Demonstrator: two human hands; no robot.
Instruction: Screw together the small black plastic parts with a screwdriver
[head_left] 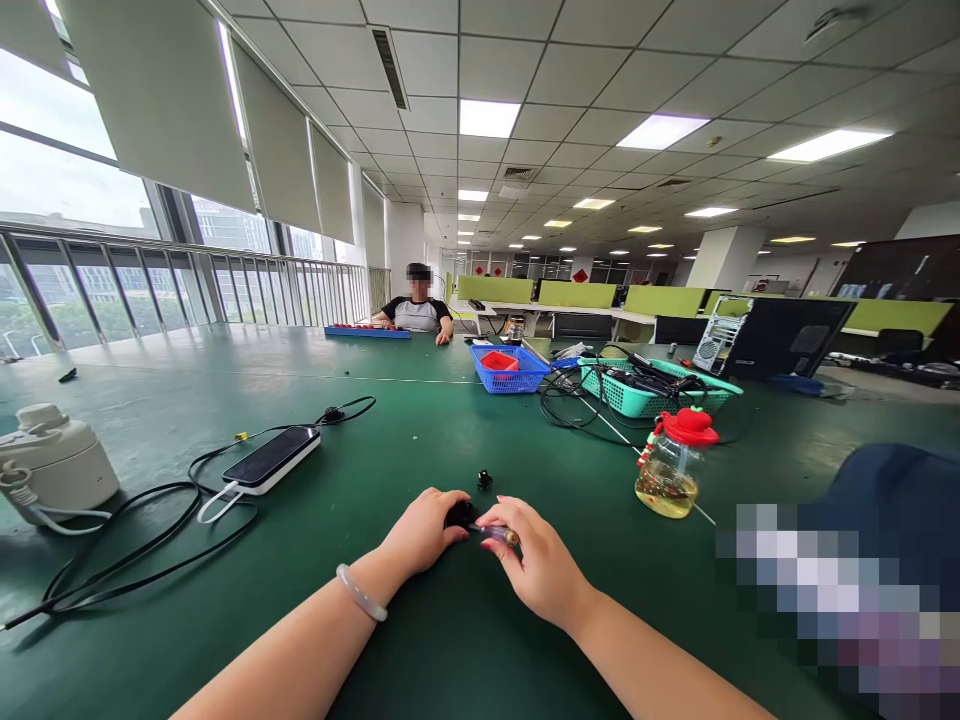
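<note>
Both my hands rest together on the green table [420, 420], close to its near edge. My left hand [426, 532], with a pale bangle on the wrist, is closed on a small black part [460, 514]. My right hand [536, 566] pinches a thin tool with a clear purple handle and brass tip [501, 535], pointed at the black part. Another small black piece [484, 480] lies loose on the table just beyond my fingers.
A phone on a white power bank [271, 459] with black cables lies to the left, beside a beige jug [51, 462]. A red-lidded bottle of yellow liquid [673, 464] stands right. Blue [508, 368] and teal [645, 388] baskets sit farther back. A person [418, 310] sits across.
</note>
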